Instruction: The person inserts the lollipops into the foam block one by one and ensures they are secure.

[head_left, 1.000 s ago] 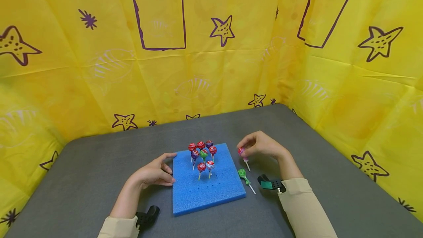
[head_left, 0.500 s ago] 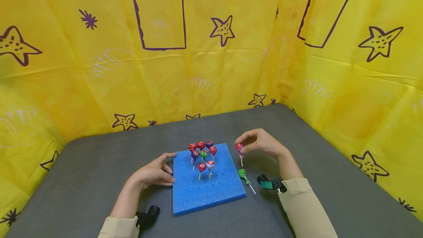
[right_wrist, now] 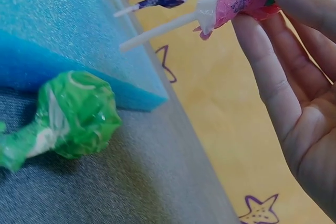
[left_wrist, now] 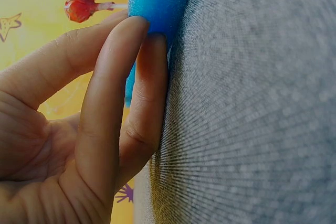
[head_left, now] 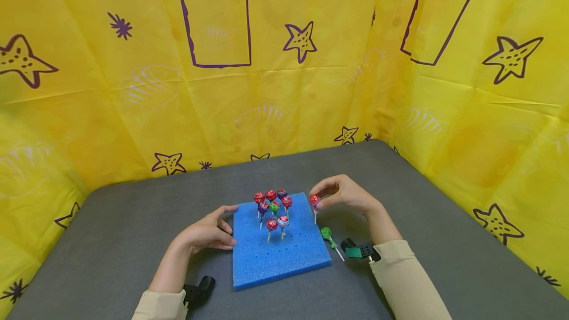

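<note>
My right hand point(head_left: 348, 196) pinches the wrapped head of a pink-and-red lollipop point(head_left: 314, 202) between thumb and fingertips. Its white stick points down beside the right edge of a blue foam board point(head_left: 284, 260); in the right wrist view the stick point(right_wrist: 157, 33) is free of the foam. At the board's left edge, my left hand point(head_left: 209, 231) rests its fingertips and thumb tip against the foam point(left_wrist: 157, 3). Several lollipops stand upright in the board, including a green one point(head_left: 274, 206), a light blue one point(head_left: 283, 221) and a red one point(head_left: 271, 224).
A green lollipop point(head_left: 327, 233) lies on the grey table point(head_left: 155, 211) by the board's right side. Small holes dot the front part of the foam. Yellow cloth point(head_left: 266, 88) with drawn stars hangs behind and at the sides.
My right hand has lifted the pink-and-red lollipop and moved it left towards the board, its stick turning from slanted to nearly vertical. The left hand and the board stay put.
</note>
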`<act>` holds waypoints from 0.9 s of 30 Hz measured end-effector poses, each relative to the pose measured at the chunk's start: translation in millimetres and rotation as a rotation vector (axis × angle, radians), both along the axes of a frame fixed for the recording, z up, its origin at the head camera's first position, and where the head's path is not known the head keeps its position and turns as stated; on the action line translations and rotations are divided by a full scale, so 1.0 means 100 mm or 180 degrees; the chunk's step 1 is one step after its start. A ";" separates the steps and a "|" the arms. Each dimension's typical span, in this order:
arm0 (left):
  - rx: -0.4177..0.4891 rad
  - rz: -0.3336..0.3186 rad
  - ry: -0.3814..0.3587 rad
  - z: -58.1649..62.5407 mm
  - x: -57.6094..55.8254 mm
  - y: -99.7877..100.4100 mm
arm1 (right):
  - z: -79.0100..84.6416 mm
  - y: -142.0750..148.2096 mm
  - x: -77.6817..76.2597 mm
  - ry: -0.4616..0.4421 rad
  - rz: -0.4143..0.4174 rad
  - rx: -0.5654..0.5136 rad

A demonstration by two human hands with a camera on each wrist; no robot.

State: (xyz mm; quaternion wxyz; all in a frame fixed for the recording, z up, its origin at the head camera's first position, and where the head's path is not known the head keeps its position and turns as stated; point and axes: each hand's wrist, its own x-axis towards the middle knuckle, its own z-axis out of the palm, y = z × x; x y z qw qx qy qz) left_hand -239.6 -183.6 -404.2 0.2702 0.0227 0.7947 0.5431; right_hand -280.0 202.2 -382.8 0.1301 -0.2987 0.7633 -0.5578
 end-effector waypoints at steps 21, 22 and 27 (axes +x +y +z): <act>-0.0012 -0.0012 -0.0009 -0.02 -0.02 -0.01 | -0.07 -0.26 0.00 -0.0099 0.0266 -0.0102; -0.0015 -0.0011 -0.0012 -0.02 -0.02 -0.01 | -0.07 -0.27 0.00 -0.0104 0.0286 -0.0104; -0.0010 -0.0006 -0.0020 -0.01 -0.01 0.00 | -0.08 -0.31 0.01 -0.0140 0.0316 -0.0107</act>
